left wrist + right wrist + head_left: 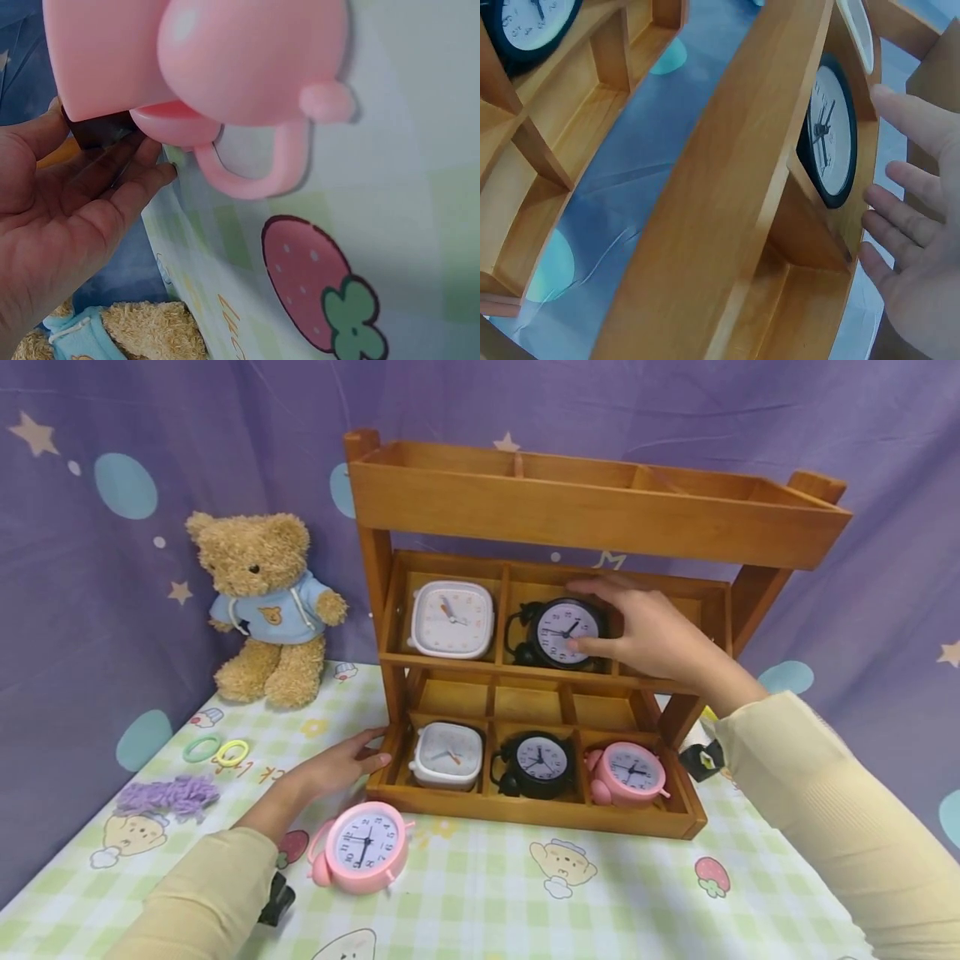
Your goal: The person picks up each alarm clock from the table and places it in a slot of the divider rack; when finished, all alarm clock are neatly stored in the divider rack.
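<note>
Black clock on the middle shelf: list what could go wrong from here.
1. The right hand is at the black clock with fingers spread rather than curled round it; the clock could tip.
2. The left hand only touches the wooden rack, so a push might shift the rack.

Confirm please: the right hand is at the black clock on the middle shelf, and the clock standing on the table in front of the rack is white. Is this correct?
Not quite. The clock on the table is pink, not white, as the head view shows. The rest holds: the right hand is at the black clock on the middle shelf of the rack.
</note>
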A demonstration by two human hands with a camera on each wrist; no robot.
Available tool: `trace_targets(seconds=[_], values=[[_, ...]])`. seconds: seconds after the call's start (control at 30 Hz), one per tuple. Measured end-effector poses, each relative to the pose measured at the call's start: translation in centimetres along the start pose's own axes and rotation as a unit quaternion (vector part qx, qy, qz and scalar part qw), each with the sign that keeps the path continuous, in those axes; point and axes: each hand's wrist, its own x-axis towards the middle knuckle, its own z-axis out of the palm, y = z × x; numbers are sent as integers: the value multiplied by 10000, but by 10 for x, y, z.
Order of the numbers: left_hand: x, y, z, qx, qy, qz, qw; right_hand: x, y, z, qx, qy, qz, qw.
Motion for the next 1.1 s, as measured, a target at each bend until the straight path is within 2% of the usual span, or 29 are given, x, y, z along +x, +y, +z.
trace_targets(seconds=[0.27, 0.5, 0.87, 1.03, 1.1], values=[[-1, 3, -2, 84, -28, -80, 9999, -18, -6, 10, 98, 1006, -598, 9931], [0, 1, -4, 118, -79, -121, 9998, -35, -15, 25, 409, 1420, -1235, 9813], [0, -1, -3, 92, -29, 112, 9999, -56, -35, 57, 1025, 998, -1537, 9777], [1, -1, -2, 94, -40, 109, 9999, -67, -46, 77, 1403, 469, -1303, 9804], [1, -1, -1, 95, -32, 99, 9999, -69, -50, 85, 1644, 310, -1210, 9785]])
